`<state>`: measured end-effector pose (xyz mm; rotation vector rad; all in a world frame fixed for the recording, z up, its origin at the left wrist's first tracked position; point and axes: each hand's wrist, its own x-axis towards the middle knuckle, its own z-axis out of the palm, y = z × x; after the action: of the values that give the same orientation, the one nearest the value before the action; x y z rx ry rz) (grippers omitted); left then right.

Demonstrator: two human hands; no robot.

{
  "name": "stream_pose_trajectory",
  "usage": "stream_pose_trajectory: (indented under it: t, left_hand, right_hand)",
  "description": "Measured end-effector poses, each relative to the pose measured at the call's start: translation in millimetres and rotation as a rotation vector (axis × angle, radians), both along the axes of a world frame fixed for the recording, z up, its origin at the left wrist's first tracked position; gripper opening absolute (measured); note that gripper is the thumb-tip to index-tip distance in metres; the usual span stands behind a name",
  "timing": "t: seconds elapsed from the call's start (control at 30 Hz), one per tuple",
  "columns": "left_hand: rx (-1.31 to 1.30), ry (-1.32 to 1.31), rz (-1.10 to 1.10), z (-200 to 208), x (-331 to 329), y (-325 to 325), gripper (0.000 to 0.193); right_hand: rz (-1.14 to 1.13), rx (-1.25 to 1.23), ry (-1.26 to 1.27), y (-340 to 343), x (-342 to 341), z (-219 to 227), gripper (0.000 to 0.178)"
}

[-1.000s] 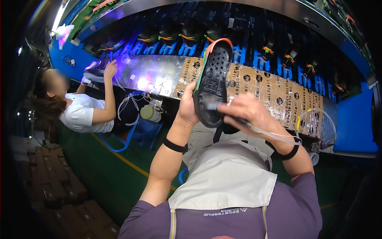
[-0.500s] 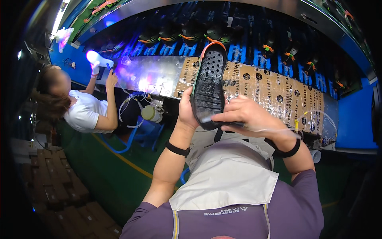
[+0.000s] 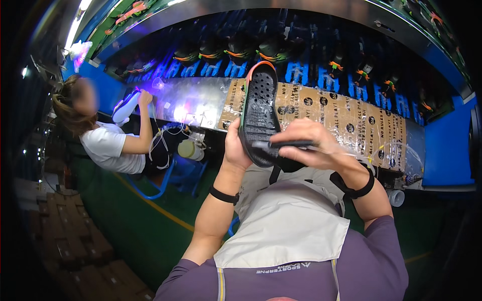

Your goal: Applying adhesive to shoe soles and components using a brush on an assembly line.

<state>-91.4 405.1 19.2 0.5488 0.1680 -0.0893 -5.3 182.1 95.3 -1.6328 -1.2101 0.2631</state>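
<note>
A black shoe sole [image 3: 261,113] with an orange and green rim stands tilted in front of me, its inner face toward me. Small holes dot the far end, and grooves cross its middle. My left hand [image 3: 235,150] grips the sole's left edge near the close end. In my right hand [image 3: 312,142] is a slim black-handled brush [image 3: 295,144], pinched between thumb and fingers. Its pale tip touches the sole's near end, which looks wet. A thin clear tube [image 3: 346,152] trails from the brush past my right wrist.
Patterned brown cardboard [image 3: 346,118] covers the bench beyond my hands. Several dark shoe uppers [image 3: 273,47] sit on blue holders [image 3: 297,73] behind it. On the left a co-worker [image 3: 113,143] holds a lit white-and-blue shoe [image 3: 125,107]. A pale container [image 3: 190,149] stands nearby.
The brush tip has moved slightly right and up across the sole's near end. The sole has shifted a little left and down. The co-worker's shoe has turned and come lower.
</note>
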Motion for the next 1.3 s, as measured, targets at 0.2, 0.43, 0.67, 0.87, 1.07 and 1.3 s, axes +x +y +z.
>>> stream_pose_trajectory:
  t: [0.2, 0.43, 0.67, 0.87, 1.07, 1.3]
  left_hand:
    - [0.040, -0.060, 0.086, 4, -9, -2, 0.060]
    - [0.226, -0.129, 0.064, 9, -9, -15, 0.077]
    - [0.387, -0.112, 0.179, 9, -9, -13, 0.078]
    - [0.354, -0.114, 0.211, -1, -10, -4, 0.081]
    - [0.358, -0.156, 0.285, 1, -8, -6, 0.087]
    - [0.398, -0.153, 0.315, 2, -8, -3, 0.086]
  right_hand:
    - [-0.494, 0.065, 0.399, -7, 16, -21, 0.026]
    - [-0.478, 0.064, 0.578, 13, 16, -56, 0.026]
    - [-0.398, 0.002, 0.485, 4, 9, -48, 0.026]
    - [-0.273, -0.039, 0.575, -9, -1, -35, 0.026]
    - [-0.428, -0.168, 0.489, -13, -5, -37, 0.027]
    - [-0.523, -0.298, 0.471, -18, 2, -47, 0.027]
